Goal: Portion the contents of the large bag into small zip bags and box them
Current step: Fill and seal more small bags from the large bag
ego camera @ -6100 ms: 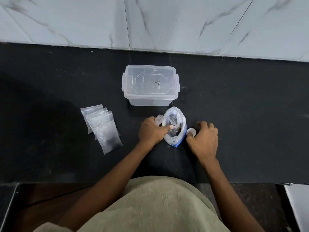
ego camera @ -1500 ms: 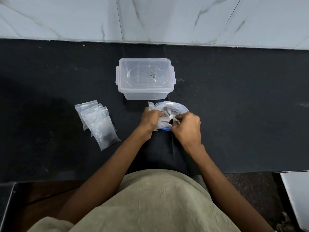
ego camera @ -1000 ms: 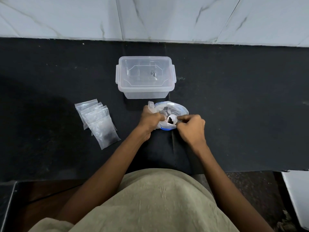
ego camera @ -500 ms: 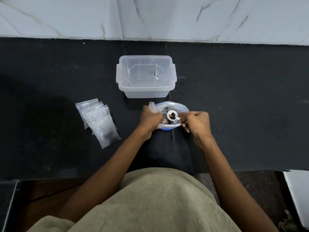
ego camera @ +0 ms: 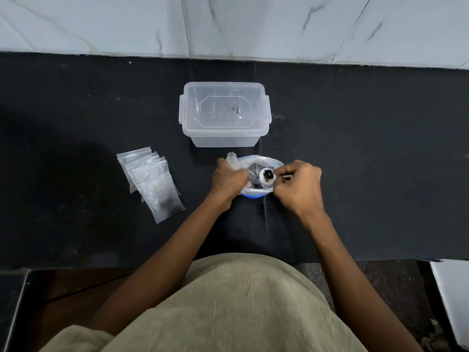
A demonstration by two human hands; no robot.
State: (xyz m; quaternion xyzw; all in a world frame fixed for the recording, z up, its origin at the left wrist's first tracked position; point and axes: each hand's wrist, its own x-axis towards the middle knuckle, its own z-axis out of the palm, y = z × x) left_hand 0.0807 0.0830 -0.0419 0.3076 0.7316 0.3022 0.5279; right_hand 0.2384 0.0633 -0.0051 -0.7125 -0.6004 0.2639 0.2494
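Note:
The large clear bag (ego camera: 264, 163) with a blue zip edge stands open on the black counter, dark pieces inside. My left hand (ego camera: 228, 180) grips its left rim, a crumpled bit of clear plastic sticking out above the fingers. My right hand (ego camera: 299, 185) pinches the handle of a small white scoop (ego camera: 267, 176), held level over the bag's mouth with several dark pieces in it. A pile of small zip bags (ego camera: 152, 181) lies to the left; the front one holds dark contents. The clear plastic box (ego camera: 225, 114) stands behind the bag with its lid on.
The black counter (ego camera: 368, 161) runs to a white marble wall at the back. Its front edge lies just before my body. A white object (ego camera: 454, 301) shows at the lower right, below counter level.
My right hand dipped the white scoop into the large bag and lifted it out filled with dark pieces, drawing back a little to the right. My left hand kept its hold on the rim.

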